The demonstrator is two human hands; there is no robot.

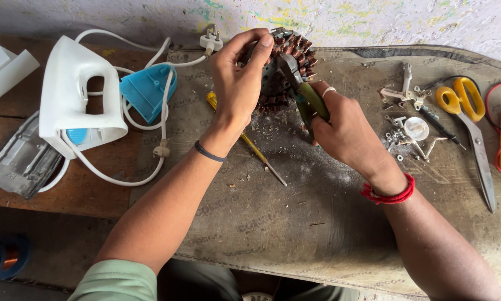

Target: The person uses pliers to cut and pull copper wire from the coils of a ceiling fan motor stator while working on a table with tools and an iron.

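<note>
Head view, landmark: the wound motor stator [286, 69], a round metal core ringed with copper coils, stands tilted on edge on the cloth-covered counter [295, 223], close to the back wall.
Left hand [236, 83]: comes at the stator from its left; thumb and fingers are spread over the rim and curled onto it, so this grip is pinching the stator and propping it up.
Right hand [345, 131]: lies just right of and below the stator, its grip pressed together around the green handles of the pliers [306, 95].
Pliers: the metal nose lies against the stator's coil side; whether the nose bites a wire I cannot tell.
Doing the step well: in my judgement the left hand should hold the stator rigid while the pliers work one winding at a time, with short pulls, so the nose does not slip toward the holding fingers.
Debris: dark crumbs lie on the counter directly below the stator.
Left of the stator: a yellow-handled screwdriver [250, 145], then a white iron shell [75, 95] with a blue part [147, 89] and a white cord.
Right of the stator: small screws and metal brackets [403, 131], then yellow-handled scissors [467, 122].
</note>
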